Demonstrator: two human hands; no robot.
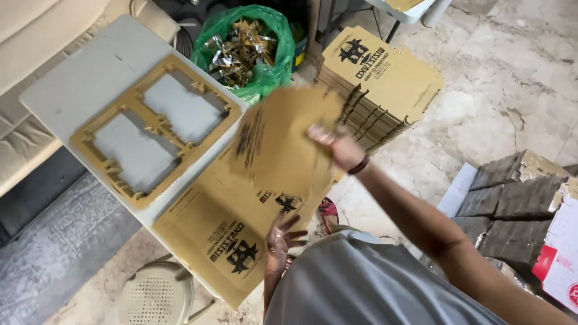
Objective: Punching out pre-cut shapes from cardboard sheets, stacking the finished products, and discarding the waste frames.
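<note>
My right hand (340, 146) grips a flat brown die-cut cardboard piece (283, 141), lifted and blurred above the table edge. My left hand (281, 238) rests with fingers spread on a larger brown printed cardboard sheet (223, 235) that overhangs the white table (78, 78). A leftover brown cardboard frame (153, 126) with two cut-out windows lies on the table. A tall stack of flat printed cardboard blanks (379, 78) stands on the floor just beyond my right hand.
A green plastic bag (253, 45) full of cardboard scraps sits behind the table. A white perforated stool (156, 295) is below. Wrapped grey-brown bundles (512, 198) lie at right on the marble floor, next to a red and white box (560, 259).
</note>
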